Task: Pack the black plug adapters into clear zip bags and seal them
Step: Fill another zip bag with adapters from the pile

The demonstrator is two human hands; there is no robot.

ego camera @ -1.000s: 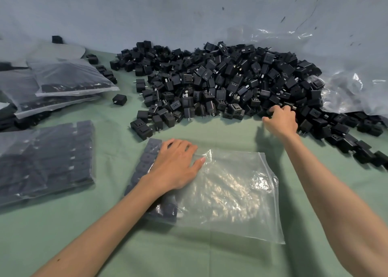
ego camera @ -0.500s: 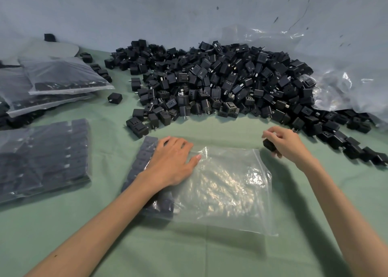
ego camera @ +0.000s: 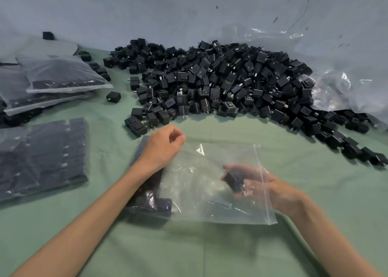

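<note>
Right hand [ego camera: 260, 185], fingers clamped on an adapter [ego camera: 232, 181] inside the zip bag [ego camera: 210, 205]: I'd seat it snug against the packed row [ego camera: 151, 203]. Left hand [ego camera: 161, 148], fingers pinched on the film, holds the mouth open.

1. A green-clothed table [ego camera: 210, 253]; a heap of black plug adapters [ego camera: 220, 81] sprawls across its far side;
2. a partly filled clear zip bag [ego camera: 210, 201] lies mid-table;
3. filled bags [ego camera: 42, 157] lie left; one stray adapter [ego camera: 113, 97] sits near them.

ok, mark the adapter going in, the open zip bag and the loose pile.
held adapter [ego camera: 232, 181]: head view, middle of its dark body.
zip bag [ego camera: 195, 192]: head view, bare clear film mid-bag.
loose pile [ego camera: 220, 81]: head view, middle of the heap.
</note>
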